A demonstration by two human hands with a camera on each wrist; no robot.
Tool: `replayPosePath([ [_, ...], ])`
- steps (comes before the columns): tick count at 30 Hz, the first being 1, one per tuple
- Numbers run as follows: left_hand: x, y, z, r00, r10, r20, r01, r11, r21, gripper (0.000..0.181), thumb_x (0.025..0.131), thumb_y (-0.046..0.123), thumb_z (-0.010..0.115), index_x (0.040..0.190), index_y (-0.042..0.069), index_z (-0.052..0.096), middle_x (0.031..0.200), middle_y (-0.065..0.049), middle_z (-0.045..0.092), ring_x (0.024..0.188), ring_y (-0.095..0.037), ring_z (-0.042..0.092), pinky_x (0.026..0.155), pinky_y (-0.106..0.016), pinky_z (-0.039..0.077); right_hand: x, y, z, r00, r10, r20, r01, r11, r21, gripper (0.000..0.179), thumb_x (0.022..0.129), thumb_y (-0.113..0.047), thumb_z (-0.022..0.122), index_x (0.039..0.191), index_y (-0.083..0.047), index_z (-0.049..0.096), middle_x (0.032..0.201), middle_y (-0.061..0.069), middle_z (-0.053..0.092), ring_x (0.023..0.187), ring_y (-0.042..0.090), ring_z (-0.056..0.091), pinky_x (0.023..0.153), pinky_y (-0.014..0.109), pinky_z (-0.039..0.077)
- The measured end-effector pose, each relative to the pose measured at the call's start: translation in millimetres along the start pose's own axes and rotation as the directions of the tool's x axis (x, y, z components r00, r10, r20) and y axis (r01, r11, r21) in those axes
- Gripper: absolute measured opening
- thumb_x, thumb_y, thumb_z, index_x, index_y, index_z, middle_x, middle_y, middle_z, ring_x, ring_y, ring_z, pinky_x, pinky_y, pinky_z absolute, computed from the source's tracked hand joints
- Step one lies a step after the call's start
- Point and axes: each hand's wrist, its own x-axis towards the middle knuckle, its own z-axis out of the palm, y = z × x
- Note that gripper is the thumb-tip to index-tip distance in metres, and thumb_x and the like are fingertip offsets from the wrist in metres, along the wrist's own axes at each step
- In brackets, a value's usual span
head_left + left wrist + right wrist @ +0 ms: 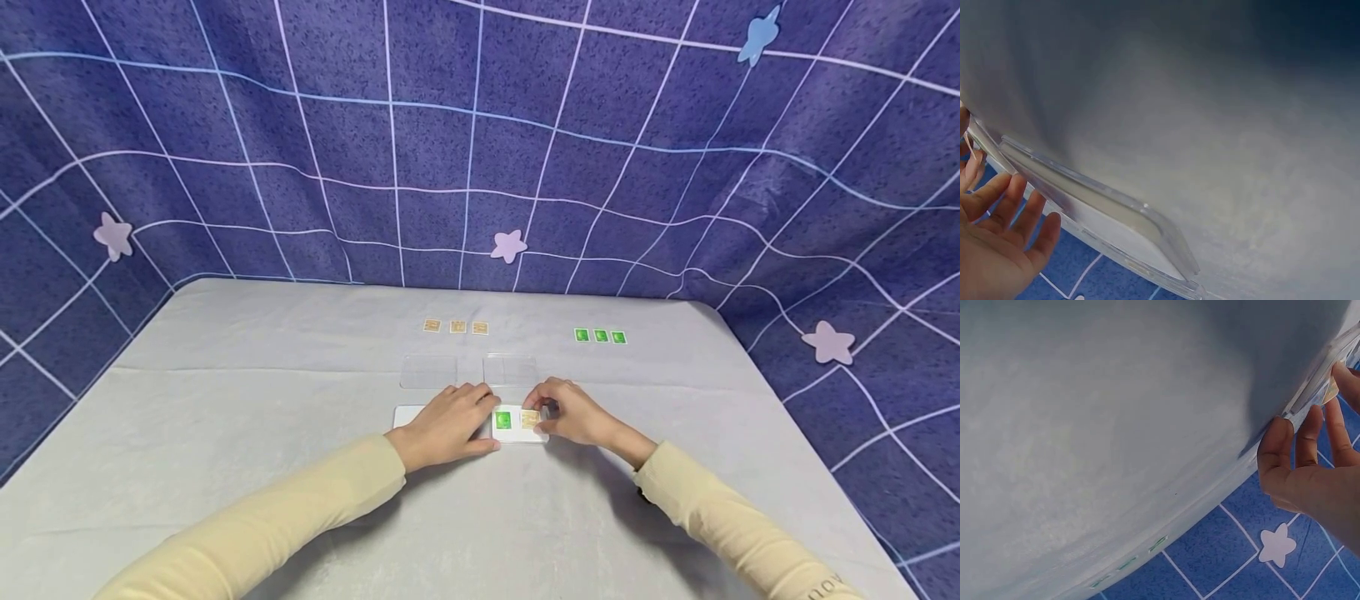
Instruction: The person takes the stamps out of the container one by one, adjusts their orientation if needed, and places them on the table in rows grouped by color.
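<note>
A white rectangular case point(513, 435) lies in front of me, with a green square piece point(503, 420) on its left half. My left hand point(447, 422) holds this case at its left end, thumb at the near edge and fingertips at the far edge. Under the left hand, a second white case point(406, 413) is partly hidden; its clear rim point(1085, 181) shows in the left wrist view. My right hand point(572, 412) pinches a small tan patterned square point(530, 418) between thumb and finger, over the case's right half. In the right wrist view its other fingers point(1275, 444) are bent.
Beyond the hands lie two clear plastic covers, one on the left point(429, 372) and one on the right point(510, 370). Farther back are three tan squares point(458, 327) and, to the right, three green squares point(601, 336). A blue curtain point(450, 167) hangs behind the grey-covered table point(225, 400).
</note>
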Motion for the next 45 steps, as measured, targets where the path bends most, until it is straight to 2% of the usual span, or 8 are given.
replayPosePath([
  [4, -0.6, -0.1, 1.6, 1.0, -0.006, 0.002, 0.006, 1.0, -0.004, 0.059, 0.081, 0.052, 0.06, 0.12, 0.008, 0.054, 0.114, -0.005, 0.055, 0.101, -0.021, 0.055, 0.081, -0.039, 0.047, -0.1, 0.4, -0.1, 1.0, 0.009, 0.017, -0.009, 1.0, 0.02, 0.024, 0.07, 0.001, 0.072, 0.091, -0.006, 0.064, 0.084, 0.004, 0.063, 0.077, 0.016, 0.055, 0.067, 0.026, 0.043],
  [8, -0.8, -0.2, 3.9, 1.0, -0.011, 0.009, 0.012, 1.0, -0.001, 0.058, 0.082, 0.052, 0.059, 0.121, 0.008, 0.054, 0.116, -0.005, 0.054, 0.102, -0.021, 0.055, 0.082, -0.04, 0.046, 0.1, -7.6, -1.3, 0.995, 0.091, 0.046, -0.092, 0.995, 0.027, 0.025, 0.068, 0.004, 0.07, 0.092, -0.003, 0.064, 0.083, 0.008, 0.064, 0.077, 0.022, 0.056, 0.069, 0.031, 0.045],
  [12, -0.8, -0.3, 4.7, 1.0, -0.012, 0.012, 0.012, 1.0, 0.003, 0.058, 0.082, 0.052, 0.059, 0.121, 0.009, 0.054, 0.117, -0.005, 0.054, 0.102, -0.021, 0.055, 0.082, -0.039, 0.047, 0.0, -7.1, -1.4, 0.995, 0.09, 0.052, -0.092, 0.995, 0.045, 0.024, 0.069, 0.004, 0.07, 0.092, -0.004, 0.064, 0.081, 0.008, 0.063, 0.074, 0.021, 0.054, 0.066, 0.029, 0.044],
  [20, -0.8, -0.5, 5.8, 1.0, -0.009, 0.005, 0.009, 1.0, 0.002, 0.058, 0.082, 0.052, 0.059, 0.121, 0.009, 0.054, 0.116, -0.004, 0.054, 0.101, -0.02, 0.055, 0.08, -0.038, 0.046, 0.3, -3.5, -1.8, 0.991, 0.121, 0.053, -0.126, 0.987, 0.102, 0.015, 0.077, 0.005, 0.061, 0.09, -0.002, 0.064, 0.076, 0.01, 0.06, 0.068, 0.009, 0.048, 0.061, 0.02, 0.041],
  [24, -1.1, -0.4, 5.0, 1.0, -0.009, 0.006, 0.009, 1.0, 0.004, 0.058, 0.082, 0.051, 0.059, 0.121, 0.009, 0.054, 0.116, -0.004, 0.054, 0.1, -0.02, 0.054, 0.079, -0.037, 0.046, 1.5, -2.1, -2.8, 0.983, 0.167, 0.074, -0.178, 0.968, 0.176, 0.013, 0.081, 0.005, 0.058, 0.091, -0.001, 0.065, 0.082, 0.012, 0.063, 0.071, 0.01, 0.051, 0.064, 0.02, 0.042],
  [31, -1.2, 0.4, 3.1, 1.0, -0.01, 0.003, 0.01, 1.0, -0.001, 0.058, 0.081, 0.051, 0.06, 0.12, 0.008, 0.055, 0.115, -0.005, 0.054, 0.1, -0.021, 0.055, 0.078, -0.037, 0.046, 4.0, 1.9, -7.8, 0.966, 0.217, 0.14, -0.251, 0.915, 0.315, 0.017, 0.083, 0.005, 0.054, 0.097, 0.005, 0.063, 0.094, 0.021, 0.064, 0.085, 0.024, 0.059, 0.078, 0.03, 0.044],
  [40, -0.8, 0.6, 1.9, 1.0, -0.017, 0.007, 0.017, 1.0, -0.005, 0.059, 0.082, 0.051, 0.06, 0.121, 0.008, 0.054, 0.116, -0.005, 0.054, 0.101, -0.021, 0.054, 0.079, -0.038, 0.045, 13.9, 5.5, -19.5, 0.953, 0.267, 0.141, -0.301, 0.878, 0.373, 0.018, 0.084, 0.004, 0.053, 0.1, 0.005, 0.062, 0.097, 0.021, 0.062, 0.086, 0.021, 0.057, 0.078, 0.029, 0.044],
  [45, -1.0, -0.4, 3.8, 1.0, -0.01, -0.005, 0.01, 1.0, 0.005, 0.058, 0.082, 0.051, 0.06, 0.121, 0.008, 0.054, 0.115, -0.005, 0.054, 0.101, -0.021, 0.054, 0.079, -0.038, 0.045, 23.0, 9.6, -25.4, 0.954, 0.281, 0.107, -0.301, 0.877, 0.374, 0.017, 0.084, 0.003, 0.055, 0.099, 0.007, 0.061, 0.093, 0.021, 0.062, 0.084, 0.02, 0.056, 0.076, 0.028, 0.045],
])
